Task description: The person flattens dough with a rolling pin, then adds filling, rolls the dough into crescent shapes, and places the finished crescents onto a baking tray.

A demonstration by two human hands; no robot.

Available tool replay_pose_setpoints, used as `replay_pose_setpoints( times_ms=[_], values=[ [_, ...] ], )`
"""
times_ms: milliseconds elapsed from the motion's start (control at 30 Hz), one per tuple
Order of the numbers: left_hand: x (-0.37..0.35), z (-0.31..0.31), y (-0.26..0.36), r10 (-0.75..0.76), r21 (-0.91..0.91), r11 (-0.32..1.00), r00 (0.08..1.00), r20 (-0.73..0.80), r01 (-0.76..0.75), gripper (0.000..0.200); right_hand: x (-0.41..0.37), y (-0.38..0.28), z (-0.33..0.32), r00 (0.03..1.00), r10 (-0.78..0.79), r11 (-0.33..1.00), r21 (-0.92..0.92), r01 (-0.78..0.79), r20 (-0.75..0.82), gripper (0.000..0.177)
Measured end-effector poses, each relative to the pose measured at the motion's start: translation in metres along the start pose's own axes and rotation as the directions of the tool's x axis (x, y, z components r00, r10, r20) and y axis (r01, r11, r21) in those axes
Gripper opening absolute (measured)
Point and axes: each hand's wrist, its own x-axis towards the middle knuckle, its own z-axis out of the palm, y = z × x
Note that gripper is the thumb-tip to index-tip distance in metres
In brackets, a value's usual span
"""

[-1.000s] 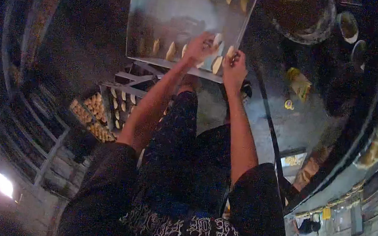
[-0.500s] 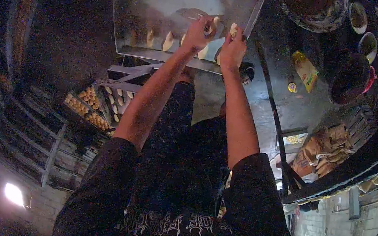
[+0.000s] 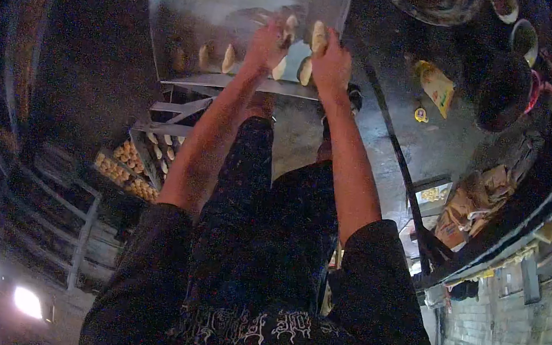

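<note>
A metal tray (image 3: 255, 4) with pale, elongated dough pieces lies at the top of the view. Over its near part, my left hand (image 3: 268, 46) is closed around a dough piece (image 3: 289, 28). Just to the right, my right hand (image 3: 331, 63) grips another dough piece (image 3: 319, 38) on its left side, close to the tray's right edge. Below the hands, a row of dough pieces, one of them a pale oval (image 3: 228, 58), rests along the near edge of the tray.
Trays of round golden buns (image 3: 127, 164) stand at lower left beside a slatted rack (image 3: 83, 238). On the right are a yellow packet (image 3: 434, 87), a round yellow item (image 3: 421, 114), bowls (image 3: 524, 42), crumpled brown paper (image 3: 475, 204) and a dark pole (image 3: 391, 133).
The tray and surroundings have shifted left and slightly up in view. My right hand has moved left with its dough piece, which now shows more fully; my left hand still holds its piece.
</note>
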Motion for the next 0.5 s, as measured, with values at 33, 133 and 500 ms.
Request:
replay_pose_setpoints(
  times_ms=[33, 133, 500],
  values=[
    [-0.002, 0.005, -0.009, 0.058, 0.031, 0.998, 0.998, -0.012, -0.058, 0.048, -0.006, -0.002, -0.011, 1.0, 0.01, 1.0, -0.012, -0.01, -0.001, 0.03],
    [-0.011, 0.008, -0.026, 0.123, 0.081, 0.99, 0.991, -0.048, -0.119, 0.046, -0.03, -0.004, -0.044, 0.999, 0.017, 1.0, -0.004, -0.017, -0.03, 0.029],
    [-0.139, -0.055, 0.186, 0.425, 0.151, 0.905, 0.858, -0.288, -0.398, 0.026, -0.236, 0.046, -0.323, 0.864, -0.301, 0.885, 0.22, 0.411, -0.403, 0.034]
  ],
)
